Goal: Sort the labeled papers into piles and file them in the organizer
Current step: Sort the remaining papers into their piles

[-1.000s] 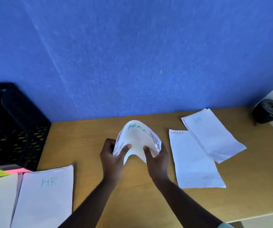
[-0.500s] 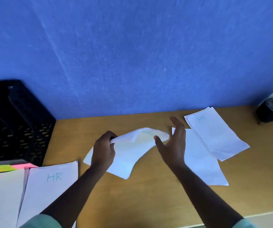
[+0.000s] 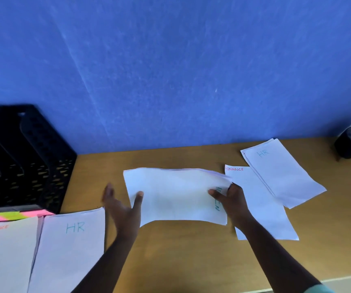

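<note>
A moment ago my left grip alone held the ADMIN stack; now my right grip pinches its labeled end, and the left is spread, thumb on the paper. The stack hangs turned sideways between them, over the surface, ready for squaring.

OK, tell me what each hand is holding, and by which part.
The right hand pinches the sheaf of papers at its right end, by the lettering. The left hand lies open, with only its thumb on the left end.
</note>
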Available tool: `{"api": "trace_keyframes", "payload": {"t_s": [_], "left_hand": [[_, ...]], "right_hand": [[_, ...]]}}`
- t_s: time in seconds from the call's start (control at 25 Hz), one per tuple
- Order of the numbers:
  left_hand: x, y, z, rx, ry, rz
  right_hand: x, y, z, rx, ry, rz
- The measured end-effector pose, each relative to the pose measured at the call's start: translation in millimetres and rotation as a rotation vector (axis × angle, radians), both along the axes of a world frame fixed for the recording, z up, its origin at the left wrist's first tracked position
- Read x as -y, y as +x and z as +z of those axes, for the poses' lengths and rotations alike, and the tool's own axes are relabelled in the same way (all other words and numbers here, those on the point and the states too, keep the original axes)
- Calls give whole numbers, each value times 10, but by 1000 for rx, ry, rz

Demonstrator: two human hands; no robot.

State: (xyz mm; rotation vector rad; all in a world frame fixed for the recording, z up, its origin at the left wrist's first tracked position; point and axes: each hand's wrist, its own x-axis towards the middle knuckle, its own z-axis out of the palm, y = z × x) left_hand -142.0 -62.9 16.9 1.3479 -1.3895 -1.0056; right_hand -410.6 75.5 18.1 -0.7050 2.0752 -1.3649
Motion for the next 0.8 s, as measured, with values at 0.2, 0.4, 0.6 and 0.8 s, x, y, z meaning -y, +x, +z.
{"api": "trace_keyframes", "payload": {"t_s": [0.2,0.4,0.6,0.8], "left_hand": [[-5,-46,-13,-60,-72,-146],[-351,62,-373,-38,-37,-147],[-345,102,-488,17,4,-131],[-321,73,-521,71,49,-122]], "right_hand": [[-110,400,-57,-203,-136,-72],[-267,722,-345,-258,-119,18],[-230,729,-476,-241,-80,-51],[-182,720,-579,-225,5,-62]]}}
